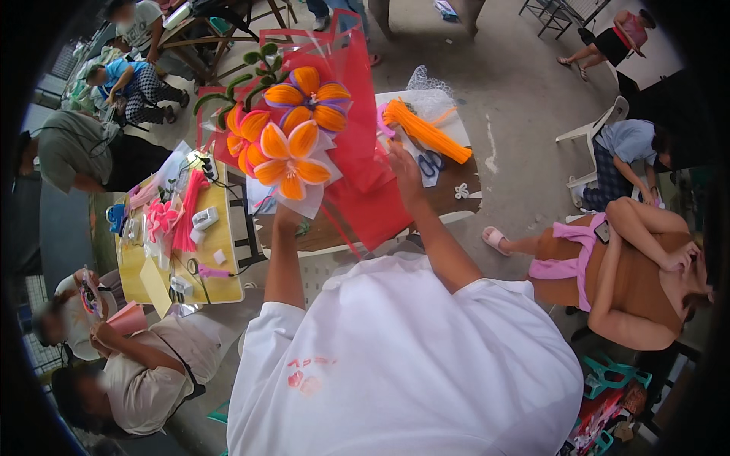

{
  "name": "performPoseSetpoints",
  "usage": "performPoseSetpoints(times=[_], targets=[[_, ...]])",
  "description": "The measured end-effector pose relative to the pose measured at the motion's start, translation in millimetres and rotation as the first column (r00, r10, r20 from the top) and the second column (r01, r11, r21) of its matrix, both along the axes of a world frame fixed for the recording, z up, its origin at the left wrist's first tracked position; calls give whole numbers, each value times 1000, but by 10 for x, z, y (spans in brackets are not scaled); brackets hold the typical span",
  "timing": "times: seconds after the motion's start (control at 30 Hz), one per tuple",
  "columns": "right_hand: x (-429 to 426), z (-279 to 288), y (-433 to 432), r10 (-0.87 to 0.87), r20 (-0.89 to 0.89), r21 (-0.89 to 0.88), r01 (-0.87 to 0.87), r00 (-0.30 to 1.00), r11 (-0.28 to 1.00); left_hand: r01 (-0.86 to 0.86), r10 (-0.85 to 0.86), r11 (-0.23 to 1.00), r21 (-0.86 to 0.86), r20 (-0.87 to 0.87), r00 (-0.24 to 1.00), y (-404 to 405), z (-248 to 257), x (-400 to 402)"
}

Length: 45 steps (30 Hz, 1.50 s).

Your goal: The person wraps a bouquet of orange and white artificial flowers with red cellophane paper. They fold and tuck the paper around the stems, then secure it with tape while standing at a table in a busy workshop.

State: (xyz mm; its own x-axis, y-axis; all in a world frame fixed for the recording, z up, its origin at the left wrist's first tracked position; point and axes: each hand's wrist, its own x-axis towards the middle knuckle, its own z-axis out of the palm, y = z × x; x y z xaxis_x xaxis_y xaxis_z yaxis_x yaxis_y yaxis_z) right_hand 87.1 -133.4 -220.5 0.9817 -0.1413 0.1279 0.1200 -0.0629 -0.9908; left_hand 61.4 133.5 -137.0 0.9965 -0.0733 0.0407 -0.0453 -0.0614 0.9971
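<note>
A bouquet of fuzzy pipe-cleaner flowers (293, 162), with orange petals edged in white or purple, is raised above the table before me. Green fuzzy stems with leaves (265, 71) stick out at its far left. Red translucent wrapping sheet (365, 194) spreads behind and to the right of the flowers. My left hand (289, 216) is at the bouquet's underside, gripping it from below; the petals and white paper hide most of its fingers. At the wrapping's right edge is my right hand (406, 174), fingers extended, seemingly touching the sheet without grasping it.
On my table lie orange pipe cleaners (428, 131), dark-handled scissors (429, 163), pink tape roll (386, 119) and a small white flower piece (461, 191). A yellow table (134, 268) at left carries pink flowers and a glue gun (214, 272). People sit or stand on both sides.
</note>
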Motion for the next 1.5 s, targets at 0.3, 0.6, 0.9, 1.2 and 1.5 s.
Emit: performPoseSetpoints(times=[0.3,0.6,0.9,1.2,1.5], targets=[[84,984,-7,313,126,692,-310,941,652,173,-155,926,-335,82,985,-346,4,124],[19,1012,17,86,192,160,-117,978,980,42,-78,925,-377,-80,994,-427,-72,177],[167,785,-428,156,-163,-245,-193,974,950,-142,-157,654,-743,-317,935,-497,-311,-86],[257,-505,-1247,4,-531,-325,-208,847,923,-222,-187,597,-771,-403,896,-583,-788,-281],[-63,-135,-1073,-47,-413,-138,-12,910,990,-231,-206,602,-764,-429,880,-529,-928,-432]])
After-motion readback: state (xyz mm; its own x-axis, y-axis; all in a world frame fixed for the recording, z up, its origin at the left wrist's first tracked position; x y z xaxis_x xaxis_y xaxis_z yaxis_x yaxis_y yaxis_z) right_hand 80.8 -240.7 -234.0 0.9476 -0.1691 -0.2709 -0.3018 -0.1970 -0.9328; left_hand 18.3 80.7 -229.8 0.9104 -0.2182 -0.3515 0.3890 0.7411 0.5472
